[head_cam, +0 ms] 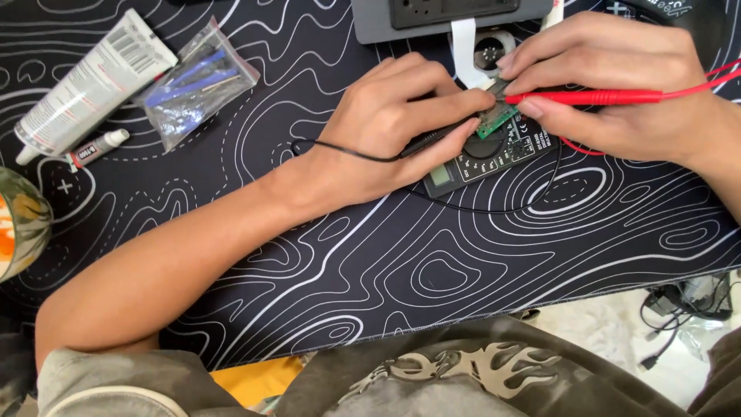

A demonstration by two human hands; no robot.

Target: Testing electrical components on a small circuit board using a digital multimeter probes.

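At my desk [432, 278], covered by a black mat with white contour lines, my left hand [386, 131] closed around a black probe [432, 139], its thin cable looping across the mat. The probe tip met a small green circuit board [495, 116] held just above a black multimeter [490, 158]. My right hand [610, 85] pinched a red probe [590, 97] against the same board. Farther back lay 1 white tube [96, 81], 1 smaller tube [96, 147], a clear bag of blue tools [197, 81] and a grey box [451, 15].
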